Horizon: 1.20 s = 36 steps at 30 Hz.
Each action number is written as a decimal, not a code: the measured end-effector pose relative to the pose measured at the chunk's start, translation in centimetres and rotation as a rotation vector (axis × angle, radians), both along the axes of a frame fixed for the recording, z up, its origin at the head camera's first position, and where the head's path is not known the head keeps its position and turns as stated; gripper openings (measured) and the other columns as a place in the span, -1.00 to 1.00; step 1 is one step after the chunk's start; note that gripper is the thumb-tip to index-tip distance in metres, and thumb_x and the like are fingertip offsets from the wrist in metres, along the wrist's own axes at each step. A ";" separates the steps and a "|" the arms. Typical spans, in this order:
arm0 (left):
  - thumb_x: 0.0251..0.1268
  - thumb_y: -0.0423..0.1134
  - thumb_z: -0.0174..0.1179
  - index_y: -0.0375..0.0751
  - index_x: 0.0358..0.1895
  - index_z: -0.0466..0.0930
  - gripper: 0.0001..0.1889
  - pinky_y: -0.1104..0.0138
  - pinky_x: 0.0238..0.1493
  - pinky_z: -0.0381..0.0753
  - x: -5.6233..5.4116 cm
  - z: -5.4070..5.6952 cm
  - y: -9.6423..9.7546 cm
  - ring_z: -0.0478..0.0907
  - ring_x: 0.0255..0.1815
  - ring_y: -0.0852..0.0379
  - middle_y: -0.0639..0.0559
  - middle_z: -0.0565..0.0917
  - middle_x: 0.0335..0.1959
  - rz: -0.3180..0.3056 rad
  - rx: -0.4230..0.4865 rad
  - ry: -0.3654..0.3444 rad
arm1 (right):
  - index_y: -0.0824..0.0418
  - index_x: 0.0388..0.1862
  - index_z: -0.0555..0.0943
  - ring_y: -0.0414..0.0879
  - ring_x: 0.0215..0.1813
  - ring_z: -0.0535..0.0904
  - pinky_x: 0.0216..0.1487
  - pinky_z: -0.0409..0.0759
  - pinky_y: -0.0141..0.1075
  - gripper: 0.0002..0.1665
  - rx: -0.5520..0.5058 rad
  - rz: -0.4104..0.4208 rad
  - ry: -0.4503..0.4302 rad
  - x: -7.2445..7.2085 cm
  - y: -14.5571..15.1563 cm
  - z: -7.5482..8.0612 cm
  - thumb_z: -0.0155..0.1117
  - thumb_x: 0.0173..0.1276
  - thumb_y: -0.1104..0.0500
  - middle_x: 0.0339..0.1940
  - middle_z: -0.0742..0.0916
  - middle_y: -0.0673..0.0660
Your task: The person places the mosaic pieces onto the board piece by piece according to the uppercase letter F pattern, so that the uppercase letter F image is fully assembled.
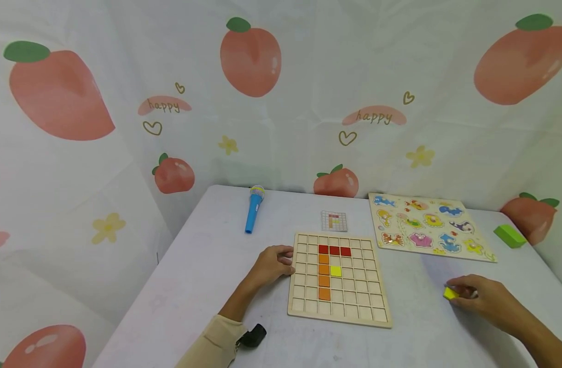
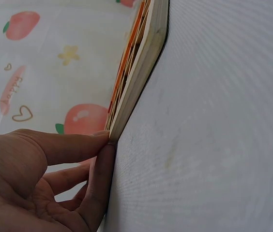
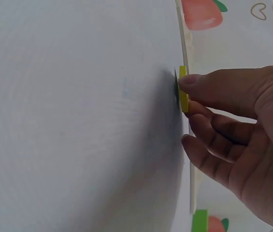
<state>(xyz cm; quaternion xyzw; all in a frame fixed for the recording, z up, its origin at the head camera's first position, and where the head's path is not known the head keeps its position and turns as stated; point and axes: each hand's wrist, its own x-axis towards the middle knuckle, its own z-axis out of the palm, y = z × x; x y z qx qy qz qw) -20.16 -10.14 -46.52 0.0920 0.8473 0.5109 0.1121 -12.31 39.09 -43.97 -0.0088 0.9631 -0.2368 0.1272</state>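
Observation:
A wooden grid board [image 1: 359, 312] lies on the table, its cells partly filled with three red tiles [image 1: 334, 250], a column of orange tiles [image 1: 324, 281] and one yellow tile [image 1: 336, 271]. At the board's left edge, my left hand [image 1: 271, 267] pinches the rim between thumb and fingers, as the left wrist view shows the board edge [image 2: 139, 72] at the fingertips. Off to the right of the board, my right hand [image 1: 485, 296] pinches another yellow square tile [image 3: 183, 89] just above the table surface. Behind the board lies a small pattern card [image 1: 334, 221] with a similar coloured design.
A blue toy microphone [image 1: 252, 212] lies at the back left. At the back right is an animal peg puzzle board [image 1: 428, 250], with a green block [image 1: 510, 236] beside it. A peach-printed cloth [image 1: 290, 138] hangs behind the white table [image 1: 193, 271].

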 end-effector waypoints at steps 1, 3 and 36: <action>0.21 -0.41 0.46 -0.42 0.35 0.58 -0.40 0.18 0.04 0.74 0.0 0.0 0.0 0.73 0.08 -0.02 -0.16 0.73 0.16 0.000 -0.001 0.000 | 0.43 0.10 0.72 -0.08 -0.17 0.53 -0.29 0.56 -0.42 -0.55 -0.003 -0.001 0.002 0.0 -0.1 0.0 0.54 0.31 0.20 -0.19 0.72 0.01; 0.21 -0.42 0.46 -0.42 0.35 0.58 -0.41 0.18 0.04 0.74 0.0 0.0 0.0 0.73 0.08 -0.01 -0.16 0.73 0.16 0.001 -0.001 0.000 | 0.42 0.10 0.73 -0.09 -0.18 0.52 -0.28 0.56 -0.41 -0.56 -0.008 0.002 0.007 0.0 -0.4 0.1 0.53 0.33 0.18 -0.20 0.71 0.01; 0.19 -0.43 0.47 -0.42 0.33 0.60 -0.41 0.23 0.00 0.74 -0.1 0.2 0.0 0.74 0.05 0.00 -0.16 0.74 0.13 0.003 -0.001 0.005 | 0.23 0.00 0.82 -0.28 -0.19 0.51 -0.20 0.61 -0.39 -0.69 -0.190 0.268 0.217 -3.6 -10.7 0.5 0.53 0.27 0.22 -0.25 0.68 -0.10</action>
